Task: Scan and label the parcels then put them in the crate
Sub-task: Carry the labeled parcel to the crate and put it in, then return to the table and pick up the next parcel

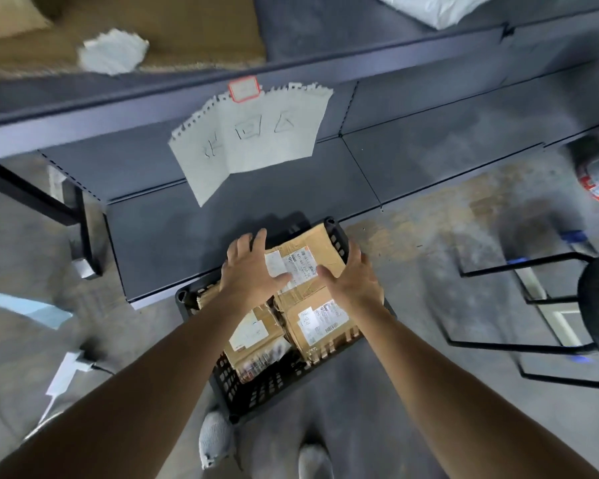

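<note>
A black crate (256,385) was seen standing on the concrete floor (429,236), just in front of the lowest board of a dark grey shelving unit (429,140). Three cardboard parcels were counted in it: a top parcel (312,250) at the far end and two lower parcels (253,337) (320,323) side by side nearer the person. The left grip (253,267) was spread flat over the top parcel's left edge, its thumb laid across the printed label; the right grip (353,281) was set against the right edge, by the crate's rim. Both grips were released, fingers straight, with nothing clenched; whether the parcel was pressed or only touched could not be told. Printed labels were visible on all three parcels, and a small white sticker (274,262) beside the top one, so scanning and labelling were judged done for these, with the top parcel's seating in hand. A white mailer bag (440,8) on the upper shelf was judged possibly left to process. Paper sheets (249,140) with handwritten marks were hung from the shelf edge under a red-bordered tag (242,88); a black stool (533,305) was noted at the right.
</note>
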`<control>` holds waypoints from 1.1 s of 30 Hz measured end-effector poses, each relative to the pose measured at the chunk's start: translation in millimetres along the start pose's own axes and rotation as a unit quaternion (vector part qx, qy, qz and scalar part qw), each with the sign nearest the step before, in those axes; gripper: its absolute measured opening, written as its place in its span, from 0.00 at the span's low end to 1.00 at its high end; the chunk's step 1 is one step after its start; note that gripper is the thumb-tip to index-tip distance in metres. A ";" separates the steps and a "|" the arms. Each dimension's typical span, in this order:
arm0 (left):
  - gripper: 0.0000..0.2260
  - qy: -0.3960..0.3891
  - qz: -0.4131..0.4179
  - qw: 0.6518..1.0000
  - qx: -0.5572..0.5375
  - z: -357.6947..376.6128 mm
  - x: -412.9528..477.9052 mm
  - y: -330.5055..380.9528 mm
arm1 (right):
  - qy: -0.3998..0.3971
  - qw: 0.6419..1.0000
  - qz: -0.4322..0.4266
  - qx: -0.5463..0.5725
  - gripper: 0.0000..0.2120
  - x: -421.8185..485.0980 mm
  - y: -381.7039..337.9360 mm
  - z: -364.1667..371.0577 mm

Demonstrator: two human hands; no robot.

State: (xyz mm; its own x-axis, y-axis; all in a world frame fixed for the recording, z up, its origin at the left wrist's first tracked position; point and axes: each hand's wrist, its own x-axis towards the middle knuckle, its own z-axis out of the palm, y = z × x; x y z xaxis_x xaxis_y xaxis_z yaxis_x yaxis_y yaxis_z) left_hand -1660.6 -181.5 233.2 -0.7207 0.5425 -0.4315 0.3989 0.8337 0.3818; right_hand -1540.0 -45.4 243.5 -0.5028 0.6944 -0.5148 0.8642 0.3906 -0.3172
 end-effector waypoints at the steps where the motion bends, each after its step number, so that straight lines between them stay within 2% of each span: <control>1: 0.45 0.004 -0.009 1.000 -0.002 -14.7 -15.5 5.6 | 0.004 1.000 -0.010 -0.001 0.43 -13.9 -4.4 -16.2; 10: 0.46 0.081 -0.094 0.990 -0.059 -136.8 -191.4 45.1 | 0.012 0.994 -0.104 -0.015 0.40 -155.3 -38.3 -143.0; 17: 0.46 0.129 -0.125 0.983 -0.048 -202.6 -303.6 29.5 | 0.020 0.981 -0.187 -0.046 0.40 -247.5 -79.2 -175.5; 23: 0.46 0.162 -0.158 0.963 -0.149 -255.4 -377.5 -28.8 | -0.004 0.958 -0.284 -0.031 0.37 -336.0 -159.5 -161.0; 25: 0.43 0.190 -0.158 0.954 -0.169 -278.0 -401.6 -57.9 | -0.006 0.949 -0.314 -0.029 0.36 -366.4 -192.6 -146.6; 28: 0.38 0.229 -0.149 0.944 -0.184 -311.0 -444.8 -110.5 | -0.007 0.935 -0.352 -0.031 0.36 -415.2 -243.4 -118.9; 33: 0.38 0.277 -0.132 0.935 -0.177 -367.8 -523.3 -216.2 | -0.006 0.923 -0.385 -0.009 0.35 -506.3 -332.4 -61.1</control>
State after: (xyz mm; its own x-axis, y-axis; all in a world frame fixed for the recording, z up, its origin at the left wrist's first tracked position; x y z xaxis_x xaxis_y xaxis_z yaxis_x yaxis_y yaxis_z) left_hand -1578.2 -683.6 677.0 -0.9900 0.1034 -0.0963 0.0233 0.7913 0.6110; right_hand -1571.5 -489.9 658.3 -0.9681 0.1994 -0.1515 0.2505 0.7756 -0.5794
